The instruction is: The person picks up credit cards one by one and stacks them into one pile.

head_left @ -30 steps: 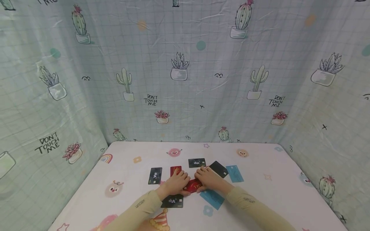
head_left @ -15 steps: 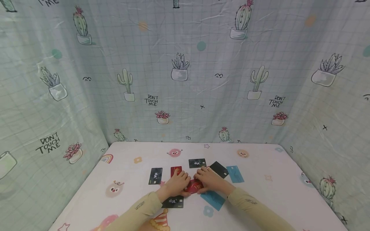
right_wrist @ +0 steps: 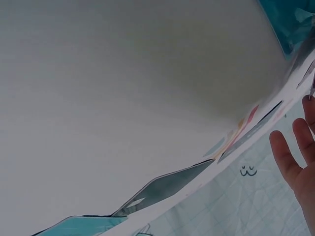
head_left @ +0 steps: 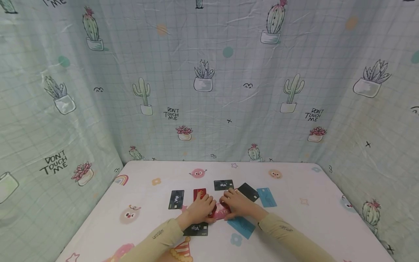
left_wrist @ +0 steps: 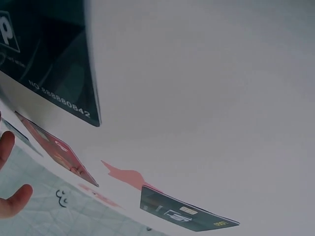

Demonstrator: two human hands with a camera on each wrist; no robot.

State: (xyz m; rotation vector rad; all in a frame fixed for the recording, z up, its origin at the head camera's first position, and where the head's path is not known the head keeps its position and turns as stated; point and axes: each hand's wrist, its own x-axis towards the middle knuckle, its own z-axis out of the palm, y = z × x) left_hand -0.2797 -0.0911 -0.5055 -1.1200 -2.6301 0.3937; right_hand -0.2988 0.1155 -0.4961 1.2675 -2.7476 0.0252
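Note:
A glossy red VIP card (head_left: 221,211) spans the gap between my two hands, near the middle of the table. My left hand (head_left: 200,209) pinches its left end, thumb at the near edge, while my right hand (head_left: 238,203) pinches the right end. The hands cover both ends. Close by the left wrist lies a black Vip card (head_left: 196,229), partly overlapped by the hand. A blue card (head_left: 241,226) shows just below the right hand. Past the left fingertips lies another red card (head_left: 200,192). The wrist views catch only some fingers, at the frame edges.
Further cards lie about: a black one (head_left: 176,199) at left, one (head_left: 223,185) at the back, a slanted black one (head_left: 247,192) and a blue one (head_left: 266,197) at right. The table (head_left: 144,207) has printed cartoons; a cactus-patterned curtain (head_left: 209,105) surrounds it.
The face of the red VIP card between the hands now looks paler with glare, its tilt slightly changed. Both hands keep nearly the same place, and the other cards lie still.

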